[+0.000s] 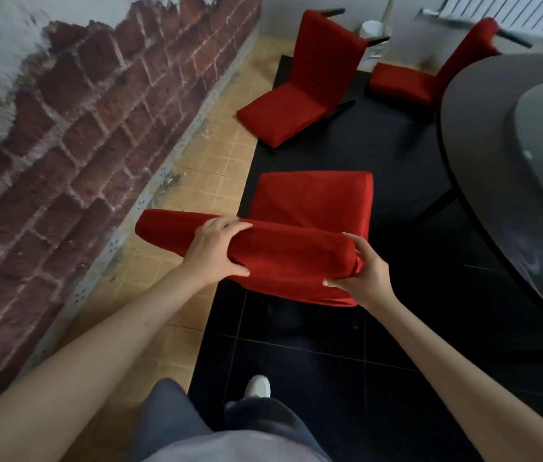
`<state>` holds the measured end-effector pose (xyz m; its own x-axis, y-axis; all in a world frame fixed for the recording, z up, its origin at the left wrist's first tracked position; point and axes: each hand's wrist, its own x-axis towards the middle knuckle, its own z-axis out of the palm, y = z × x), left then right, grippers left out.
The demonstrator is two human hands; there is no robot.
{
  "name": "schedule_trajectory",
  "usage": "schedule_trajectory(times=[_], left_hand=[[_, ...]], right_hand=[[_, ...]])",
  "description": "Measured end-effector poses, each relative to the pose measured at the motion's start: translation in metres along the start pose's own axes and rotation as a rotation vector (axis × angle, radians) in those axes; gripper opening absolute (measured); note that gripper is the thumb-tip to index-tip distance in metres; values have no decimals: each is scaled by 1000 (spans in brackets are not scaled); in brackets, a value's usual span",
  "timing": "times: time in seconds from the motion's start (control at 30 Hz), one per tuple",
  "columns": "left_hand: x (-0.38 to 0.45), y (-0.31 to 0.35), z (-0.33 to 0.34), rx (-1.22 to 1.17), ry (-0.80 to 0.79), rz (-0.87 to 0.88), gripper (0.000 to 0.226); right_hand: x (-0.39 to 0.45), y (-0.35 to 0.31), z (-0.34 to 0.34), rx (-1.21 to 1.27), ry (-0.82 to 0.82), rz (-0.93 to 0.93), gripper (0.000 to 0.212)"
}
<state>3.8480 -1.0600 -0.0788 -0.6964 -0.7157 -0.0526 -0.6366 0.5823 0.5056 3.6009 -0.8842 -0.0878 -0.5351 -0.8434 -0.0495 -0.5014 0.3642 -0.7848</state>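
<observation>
Your left hand (pixel 220 250) grips the top of the red fabric-covered chair backrest (pixel 290 258) at its middle, and your right hand (pixel 365 278) pinches its near-right end. Its long axis runs left-right, with the red padded seat (pixel 313 201) beyond.

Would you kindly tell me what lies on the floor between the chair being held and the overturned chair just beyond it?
Nothing: in the head view only bare black floor separates the held chair from the overturned chair beyond it.
</observation>
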Motion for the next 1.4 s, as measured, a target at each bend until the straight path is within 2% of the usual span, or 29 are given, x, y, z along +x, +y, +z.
schedule_trajectory(times=[0.1, 0.23, 0.37, 0.6, 0.67, 0.77, 0.87, 1.03, 1.17, 1.4], left_hand=[[7, -6, 4, 80, -45, -36, 83], [21, 13, 13, 130, -124, 95, 78], [32, 30, 27, 137, -101, 181, 78], [54, 42, 39, 269, -191, 234, 90], [60, 48, 40, 318, -252, 248, 91], [62, 47, 42, 326, -260, 239, 90], [62, 44, 43, 317, -245, 247, 90], [71, 41, 39, 449, -328, 285, 97], [77, 41, 39, 507, -301, 294, 89], [73, 37, 37, 504, -288, 324, 80]], right_hand=[[-15, 10, -20, 26, 80, 29, 99], [-31, 26, -48, 32, 146, 65, 94], [-46, 42, -60, 6, 190, 133, 87], [-90, 66, -37, 83, 284, 336, 80], [-101, 71, -26, 98, 301, 366, 78], [-105, 73, -19, 114, 318, 380, 77], [-102, 72, -22, 104, 300, 382, 78], [-98, 69, -27, 16, 206, 364, 85], [-91, 65, -25, -66, 147, 372, 94], [-92, 64, -24, -128, 164, 366, 79]])
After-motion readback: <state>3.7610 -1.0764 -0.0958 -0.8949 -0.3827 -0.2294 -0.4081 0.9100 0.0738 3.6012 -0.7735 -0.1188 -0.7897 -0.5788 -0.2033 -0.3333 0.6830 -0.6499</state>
